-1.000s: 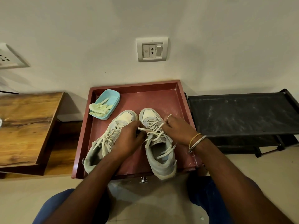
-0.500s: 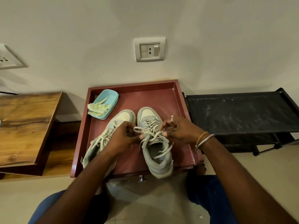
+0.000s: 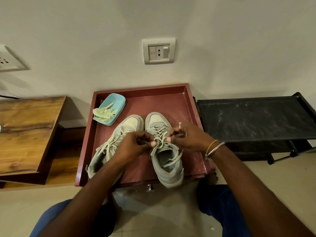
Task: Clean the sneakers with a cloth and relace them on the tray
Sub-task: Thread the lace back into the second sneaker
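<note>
L hand (image 3: 135, 147) & R hand (image 3: 188, 137) are both pinching the lace (image 3: 160, 138) w/ curled fingers, a small loop standing btwn the thumbs over the R sneaker (image 3: 168, 170), which is sitting toe-to-wall in the tray (image 3: 153, 98) w/ its heel hanging over the near edge. The other sneaker (image 3: 130, 123) is lying just beside it on the L, laces loose, partly under the L wrist. The cloth (image 3: 104, 113) is resting in a blue dish (image 3: 118, 102) at the tray's far-L corner.
</note>
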